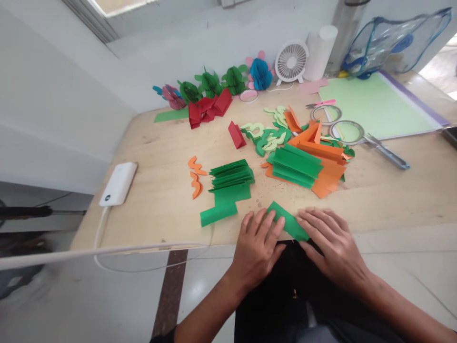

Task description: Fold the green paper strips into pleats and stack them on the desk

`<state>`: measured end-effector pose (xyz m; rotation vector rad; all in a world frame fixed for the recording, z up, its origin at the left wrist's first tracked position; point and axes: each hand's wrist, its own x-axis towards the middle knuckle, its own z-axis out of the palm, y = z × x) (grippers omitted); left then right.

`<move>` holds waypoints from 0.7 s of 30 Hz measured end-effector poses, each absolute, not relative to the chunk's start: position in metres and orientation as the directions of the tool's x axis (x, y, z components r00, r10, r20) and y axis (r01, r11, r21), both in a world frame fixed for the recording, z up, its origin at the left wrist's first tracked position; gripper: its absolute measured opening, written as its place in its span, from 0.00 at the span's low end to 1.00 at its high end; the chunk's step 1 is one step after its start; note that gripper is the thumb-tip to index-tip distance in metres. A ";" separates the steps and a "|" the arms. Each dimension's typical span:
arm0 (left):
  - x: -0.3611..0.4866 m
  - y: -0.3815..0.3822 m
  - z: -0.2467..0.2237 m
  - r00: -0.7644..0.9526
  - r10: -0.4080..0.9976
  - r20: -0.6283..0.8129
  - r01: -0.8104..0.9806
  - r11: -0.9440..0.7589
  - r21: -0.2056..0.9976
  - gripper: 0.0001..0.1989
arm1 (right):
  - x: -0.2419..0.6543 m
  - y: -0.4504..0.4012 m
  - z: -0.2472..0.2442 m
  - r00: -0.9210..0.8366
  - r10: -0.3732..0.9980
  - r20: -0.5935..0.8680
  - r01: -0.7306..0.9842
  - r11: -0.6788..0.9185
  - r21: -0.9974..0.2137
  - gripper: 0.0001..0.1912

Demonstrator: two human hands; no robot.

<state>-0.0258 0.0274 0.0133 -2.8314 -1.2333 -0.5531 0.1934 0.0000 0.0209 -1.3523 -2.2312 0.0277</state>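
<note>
L hand (pixel 256 245) & R hand (pixel 332 244) unclenched, touching flat rect. grn paper (pixel 290 225).

the left hand (pixel 257 245) and right hand (pixel 332 243) partly hide the green strip (pixel 290 223); the top edge crops the tall bottle (pixel 344 35), the right edge a dark object (pixel 452 135), unidentifiable

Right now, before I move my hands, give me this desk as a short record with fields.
Left hand: fingers on the green paper piece
Right hand: fingertips at that piece's right side
Left of the hands: loose green strip, with a stack of folded green paper beyond it
Beyond the hands: folded green sheets lying over orange paper
Far left: white device with a cable
Back of desk: red folded paper, white fan
</note>
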 end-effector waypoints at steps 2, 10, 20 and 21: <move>-0.024 0.022 0.014 0.598 0.716 0.361 0.724 -0.675 0.141 0.20 | 0.197 -0.004 0.019 -0.422 0.812 0.403 0.799 0.543 -0.257 0.20; -0.016 0.019 0.017 0.504 0.719 0.479 0.721 -0.655 0.225 0.13 | 0.200 -0.004 0.017 -0.421 0.736 0.529 0.760 0.605 -0.237 0.12; -0.007 0.044 0.026 0.515 0.637 0.573 0.662 -0.721 0.205 0.08 | 0.208 0.015 0.057 -0.390 0.682 0.618 0.690 0.661 -0.294 0.09; -0.007 0.047 0.029 0.524 0.626 0.578 0.661 -0.727 0.188 0.09 | 0.210 0.017 0.060 -0.401 0.677 0.618 0.686 0.669 -0.288 0.09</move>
